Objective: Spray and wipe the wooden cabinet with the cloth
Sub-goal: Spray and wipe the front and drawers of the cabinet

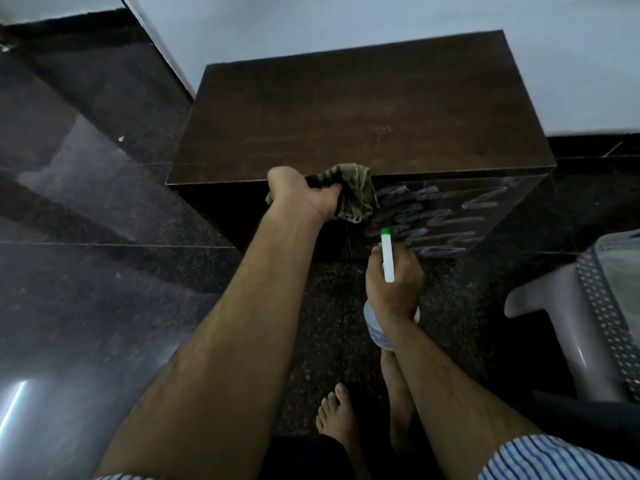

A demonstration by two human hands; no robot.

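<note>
Wooden cabinet (346,109), long axis running 9 to 3 o'clock, is standing at 12 o'clock: nearer left hand (304,194) is clutching the cloth (358,197) at its front edge, spray streaks (433,216) lying at the cloth's 3 o'clock; right hand (394,285) is gripping the spray bottle (387,258).

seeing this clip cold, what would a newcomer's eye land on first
The dark wooden cabinet fills the centre. At its front top edge the left hand grips a crumpled olive cloth, with pale smeared streaks on the front face just right of it. Lower down, the right hand holds a spray bottle with a white, green-tipped nozzle.
</note>
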